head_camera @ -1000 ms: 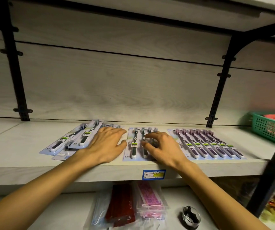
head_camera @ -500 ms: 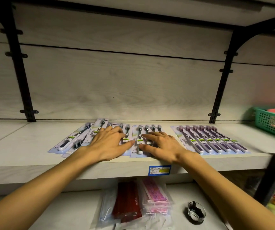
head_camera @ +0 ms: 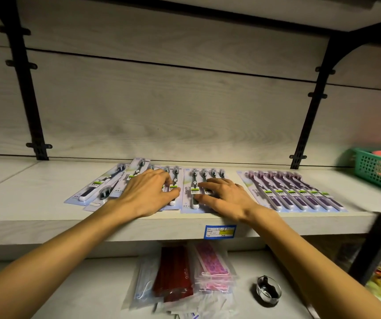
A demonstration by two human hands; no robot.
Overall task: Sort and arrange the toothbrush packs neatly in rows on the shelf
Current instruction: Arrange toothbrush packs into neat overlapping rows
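The black toothbrush packs (head_camera: 191, 189) lie flat on the shelf (head_camera: 35, 203), near its front edge, and both my hands are pressed down on them. My right hand (head_camera: 225, 195) rests with fingers spread and nearly straight over a squared-up group of black packs, gripping nothing. My left hand (head_camera: 149, 192) lies flat on the neighbouring black packs, fingers extended and only lightly bent, also holding nothing. Left of that hand the loose packs (head_camera: 103, 187) are still fanned at angles and overlap one another, one skewed pack (head_camera: 136, 170) poking toward the back wall. To the right, well apart from my hands, the purple packs (head_camera: 295, 192) already sit in an even row.

I judge the step in hand is sliding the two black groups together and straight. The risk is at the front: the packs reach almost to the lip, so a pull toward me could tip one off onto the lower shelf, where mask packets (head_camera: 185, 279) and a small glass cup (head_camera: 268, 293) lie. Pressing unevenly on slick blister plastic could also make the overlapped packs slip and fan out further. A green basket (head_camera: 373, 169) stands at the far right.
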